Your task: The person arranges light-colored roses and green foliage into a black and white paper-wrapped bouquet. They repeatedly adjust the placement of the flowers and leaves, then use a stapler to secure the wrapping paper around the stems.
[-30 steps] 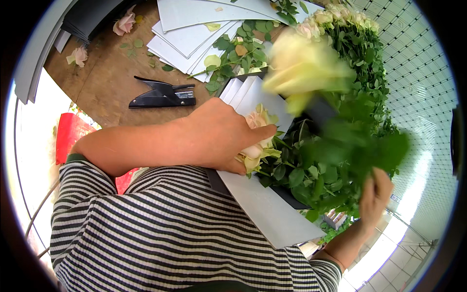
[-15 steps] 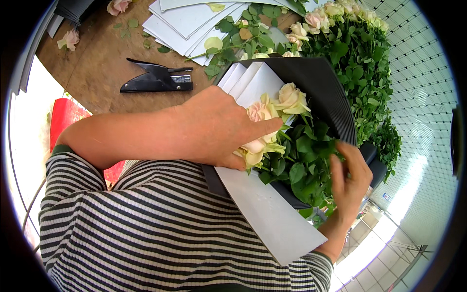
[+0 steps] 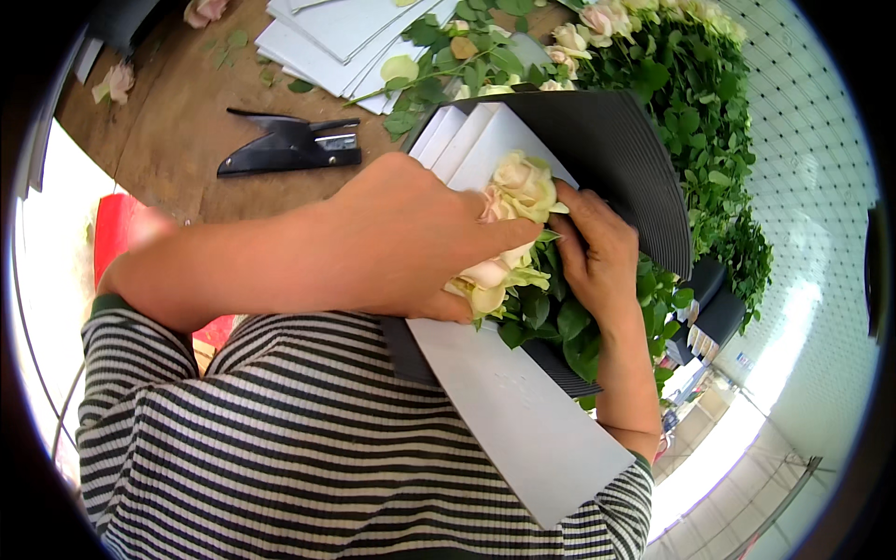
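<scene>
Against my body lies a bunch of cream and pale pink roses [image 3: 523, 191], their heads resting on white cardboard sheets [image 3: 485, 140] backed by dark ribbed cardboard [image 3: 644, 159]. My left hand [image 3: 420, 245] is closed over the pink blooms, thumb on the lower side and index finger stretched across the heads. From the right, my right hand [image 3: 597, 245] pinches the edge of the top cream rose; some of its fingertips are hidden behind the bloom. Green leaves [image 3: 551, 313] stick out below the right hand. A white cardboard strip [image 3: 523, 415] slants down across my lap.
A black stapler [image 3: 291, 143] lies on the brown wooden table [image 3: 177, 112]. White sheets [image 3: 327, 47] and cut rose leaves [image 3: 485, 61] lie beyond. Tall leafy roses [image 3: 686, 121] stand at the right. A loose pink rose head [image 3: 114, 84] sits at the far left.
My right hand has moved left and up from beside the leaves to the top cream rose and closed on it. My left hand keeps its hold. The view has shifted slightly.
</scene>
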Motion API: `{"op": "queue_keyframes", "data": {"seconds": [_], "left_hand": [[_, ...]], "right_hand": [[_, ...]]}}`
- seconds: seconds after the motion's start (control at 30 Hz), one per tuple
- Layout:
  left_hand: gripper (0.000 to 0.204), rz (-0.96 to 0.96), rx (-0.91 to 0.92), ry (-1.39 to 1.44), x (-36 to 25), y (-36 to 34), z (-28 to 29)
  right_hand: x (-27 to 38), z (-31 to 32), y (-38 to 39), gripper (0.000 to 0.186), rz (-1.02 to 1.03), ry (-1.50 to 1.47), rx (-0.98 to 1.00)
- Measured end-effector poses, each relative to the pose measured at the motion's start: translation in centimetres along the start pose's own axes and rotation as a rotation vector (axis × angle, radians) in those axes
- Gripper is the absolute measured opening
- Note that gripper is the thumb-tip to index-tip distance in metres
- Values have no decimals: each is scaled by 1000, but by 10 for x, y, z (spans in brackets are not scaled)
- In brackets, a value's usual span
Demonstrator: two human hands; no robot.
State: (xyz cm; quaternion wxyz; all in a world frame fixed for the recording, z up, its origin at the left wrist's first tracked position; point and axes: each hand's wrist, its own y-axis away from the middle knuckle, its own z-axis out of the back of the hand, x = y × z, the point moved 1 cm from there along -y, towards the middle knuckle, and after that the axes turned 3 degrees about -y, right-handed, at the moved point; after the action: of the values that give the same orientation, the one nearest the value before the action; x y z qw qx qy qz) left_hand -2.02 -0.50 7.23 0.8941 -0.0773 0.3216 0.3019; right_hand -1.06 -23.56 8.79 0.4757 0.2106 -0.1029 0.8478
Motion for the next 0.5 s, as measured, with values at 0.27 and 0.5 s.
{"op": "queue_keyframes", "data": {"seconds": [0.27,0.5], "left_hand": [[78,-174,1,-52,-3,-20,26],[72,-158,16,-71,-7,-20,19]], "right_hand": [[19,25,-2,29,-24,270,127],[-70,130,-40,27,-321,-425,-156]]}}
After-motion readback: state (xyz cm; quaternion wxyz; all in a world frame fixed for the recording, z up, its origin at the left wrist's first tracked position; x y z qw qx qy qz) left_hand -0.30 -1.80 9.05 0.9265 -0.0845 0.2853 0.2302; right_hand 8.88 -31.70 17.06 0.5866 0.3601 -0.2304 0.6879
